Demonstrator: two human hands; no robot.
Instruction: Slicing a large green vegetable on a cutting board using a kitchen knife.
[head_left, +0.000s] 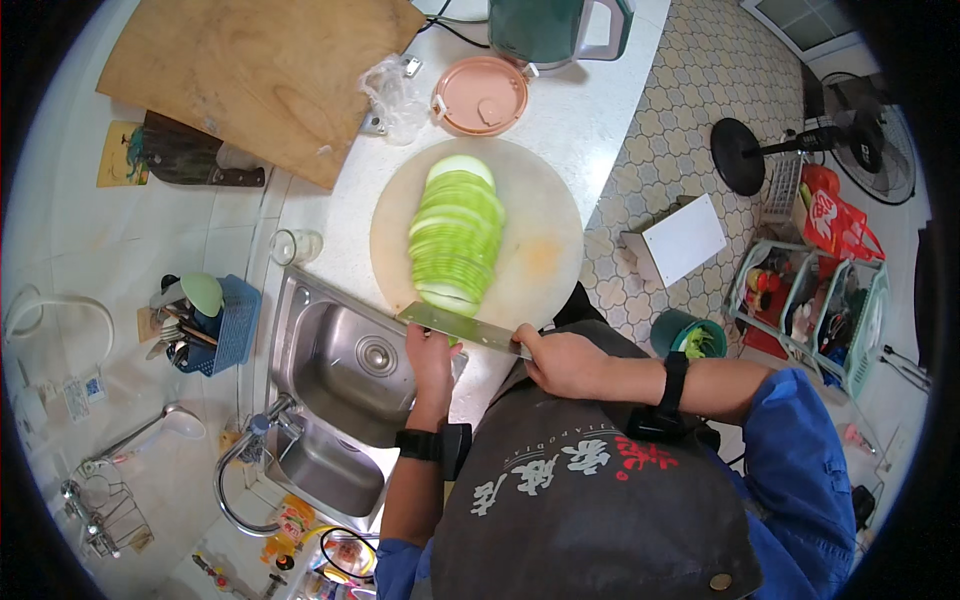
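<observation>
A pale green vegetable, probably a gourd, lies cut into many thin overlapping slices (456, 232) along a round cutting board (536, 217). My right hand (564, 361) grips the handle of a broad-bladed kitchen knife (465, 327), whose blade reaches leftward across the board's near edge, beside the near end of the slices. Close under the blade's far end is my left hand (430, 358), with a bit of green at its fingertips; the blade partly hides the fingers, so whether it holds a piece is unclear.
A steel double sink (352, 367) with a faucet (247, 450) adjoins the board at left. Beyond the board lie a pink lid (484, 96), a plastic bag (394, 97) and a green kettle (536, 34). A glass jar (296, 246) stands near the sink corner. A green bin (679, 334) is on the floor.
</observation>
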